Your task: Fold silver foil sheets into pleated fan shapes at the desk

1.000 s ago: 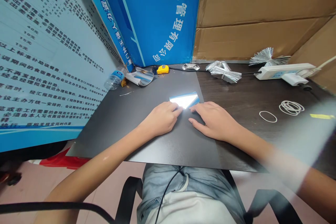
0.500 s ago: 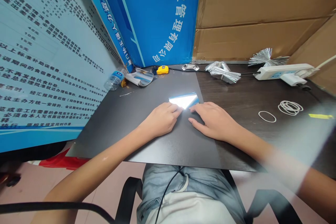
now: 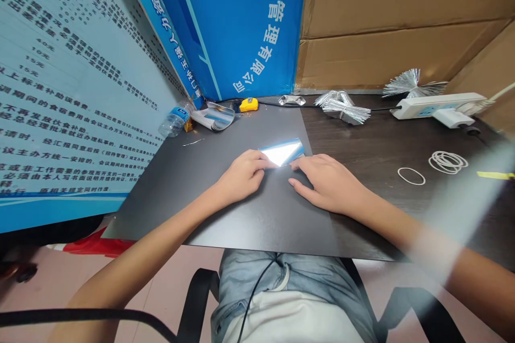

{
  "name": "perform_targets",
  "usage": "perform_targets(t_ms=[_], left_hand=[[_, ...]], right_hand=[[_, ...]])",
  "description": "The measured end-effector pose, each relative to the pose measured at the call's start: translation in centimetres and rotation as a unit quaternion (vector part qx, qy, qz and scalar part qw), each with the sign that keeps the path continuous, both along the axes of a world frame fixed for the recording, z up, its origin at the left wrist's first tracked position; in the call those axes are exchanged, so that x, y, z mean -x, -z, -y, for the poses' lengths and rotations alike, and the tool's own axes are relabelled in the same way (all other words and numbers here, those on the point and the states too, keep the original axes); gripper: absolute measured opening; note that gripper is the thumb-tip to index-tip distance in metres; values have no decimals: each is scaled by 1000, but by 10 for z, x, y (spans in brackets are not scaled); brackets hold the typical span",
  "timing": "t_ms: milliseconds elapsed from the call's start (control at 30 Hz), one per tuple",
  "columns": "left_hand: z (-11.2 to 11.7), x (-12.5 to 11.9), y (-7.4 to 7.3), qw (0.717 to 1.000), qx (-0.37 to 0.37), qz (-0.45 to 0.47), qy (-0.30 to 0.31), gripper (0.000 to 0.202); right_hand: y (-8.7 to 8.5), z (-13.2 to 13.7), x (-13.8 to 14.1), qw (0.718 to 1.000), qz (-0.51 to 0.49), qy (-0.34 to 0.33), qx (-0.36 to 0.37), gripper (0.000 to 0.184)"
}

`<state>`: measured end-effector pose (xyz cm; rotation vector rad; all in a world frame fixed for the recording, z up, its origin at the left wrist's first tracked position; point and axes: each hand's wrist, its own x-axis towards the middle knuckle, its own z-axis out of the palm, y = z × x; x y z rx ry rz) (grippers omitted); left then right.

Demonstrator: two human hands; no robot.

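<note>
A small shiny silver sheet [image 3: 282, 154] with a bluish reflection lies flat on the dark grey mat [image 3: 233, 225]. My left hand [image 3: 244, 176] is at its left end, fingers bent and drawn together on the edge, thumb tucked below them. At the lower right corner, the index fingertip of my right hand [image 3: 330, 183] touches the sheet. The thumb of that hand stands apart from the fingers, on the mat.
Along the back lie a plastic bottle [image 3: 175, 121], a curled silver sheet [image 3: 215, 117], a yellow tape measure [image 3: 248, 104] and bundled silver strips [image 3: 346, 108]. A power strip [image 3: 440, 105], white rubber bands [image 3: 448, 162] and yellow tape [image 3: 495, 175] are on the right.
My left hand has shifted slightly left and away from me along the sheet's edge, baring more of its lower side. My right hand stays nearly in place.
</note>
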<state>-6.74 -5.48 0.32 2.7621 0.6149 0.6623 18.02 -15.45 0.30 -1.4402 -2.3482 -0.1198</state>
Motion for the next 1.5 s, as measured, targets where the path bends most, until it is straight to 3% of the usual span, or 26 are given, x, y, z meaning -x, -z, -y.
perform_targets(t_ms=[133, 367, 667, 867, 1067, 1233, 1500], left_hand=[[-12, 4, -5, 997, 74, 7, 18, 61], [-13, 10, -2, 997, 48, 19, 55, 58], [-18, 22, -4, 993, 102, 19, 60, 54], [-23, 26, -4, 990, 109, 7, 86, 54], [-20, 28, -10, 995, 40, -46, 77, 50], [-5, 14, -12, 993, -47, -95, 52, 54], [10, -2, -10, 972, -166, -166, 23, 47]], right_hand=[[0, 0, 0, 1000, 0, 0, 2, 22], [0, 0, 1, 1000, 2, 3, 4, 23], [0, -1, 2, 999, 30, -17, -6, 39], [3, -4, -1, 998, 48, -31, -15, 36], [3, -5, -3, 999, 38, -35, -14, 37], [5, -5, -4, 999, 37, -34, -17, 38], [5, -4, -3, 999, 28, -28, -8, 38]])
